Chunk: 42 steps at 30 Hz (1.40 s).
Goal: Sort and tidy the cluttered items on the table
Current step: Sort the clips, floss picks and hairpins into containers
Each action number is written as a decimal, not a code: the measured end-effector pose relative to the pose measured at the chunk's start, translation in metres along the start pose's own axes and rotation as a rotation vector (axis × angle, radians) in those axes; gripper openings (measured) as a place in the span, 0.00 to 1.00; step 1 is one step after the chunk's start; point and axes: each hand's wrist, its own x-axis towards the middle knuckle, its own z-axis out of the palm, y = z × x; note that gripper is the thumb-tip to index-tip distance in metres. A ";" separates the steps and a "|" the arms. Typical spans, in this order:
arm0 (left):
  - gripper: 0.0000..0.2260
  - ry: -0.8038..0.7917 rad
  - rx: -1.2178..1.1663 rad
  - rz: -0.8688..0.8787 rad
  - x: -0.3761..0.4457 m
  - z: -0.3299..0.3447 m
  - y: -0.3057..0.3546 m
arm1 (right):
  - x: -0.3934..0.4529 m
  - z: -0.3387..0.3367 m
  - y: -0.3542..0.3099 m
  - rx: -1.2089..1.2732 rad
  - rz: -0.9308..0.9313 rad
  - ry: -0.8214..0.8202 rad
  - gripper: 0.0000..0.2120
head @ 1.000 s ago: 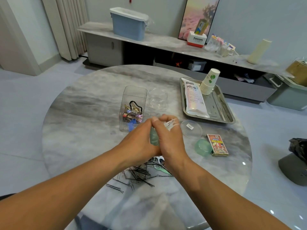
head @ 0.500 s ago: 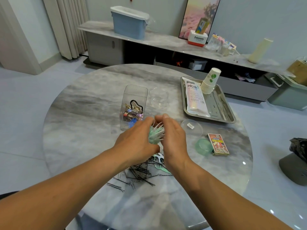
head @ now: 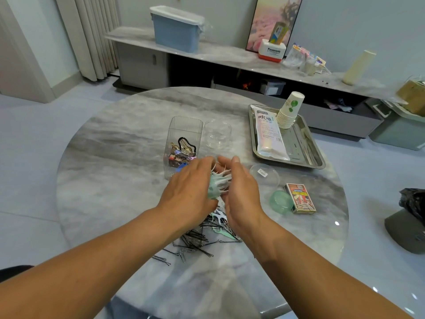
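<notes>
Currently: left hand [head: 190,185] and right hand [head: 241,187], fingers loosely curled, cup a bunch of floss picks [head: 218,183] between them above the worktop [head: 115,180], over scattered hairpins [head: 195,242].

We see both hands meet above the round marble table [head: 110,171], cupping a bunch of green and white floss picks [head: 218,183] between them: the left hand [head: 190,192] grips the green handles while the right hand [head: 241,192] curls against the white tips. Beneath the wrists lies a heap of black hairpins [head: 195,240] with a few more floss picks mixed in. Just beyond the hands stands a clear ribbed box [head: 184,143] holding hair clips, with a clear round jar [head: 217,134] beside it. To the right lie a clear lid [head: 264,174], a green cap [head: 281,202] touching a card box [head: 300,198], and a steel tray [head: 319,157] carrying a pouch [head: 269,132] and stacked paper cups [head: 289,111].
</notes>
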 end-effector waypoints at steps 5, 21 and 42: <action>0.35 0.014 0.062 0.002 0.001 -0.001 -0.005 | -0.003 0.003 -0.002 0.046 0.077 -0.080 0.23; 0.53 -0.037 -0.035 -0.077 -0.001 -0.008 0.001 | -0.010 -0.001 -0.004 -0.255 -0.095 -0.218 0.27; 0.53 -0.071 -0.042 0.003 -0.004 -0.019 0.007 | -0.002 -0.004 -0.010 -0.036 -0.032 -0.055 0.12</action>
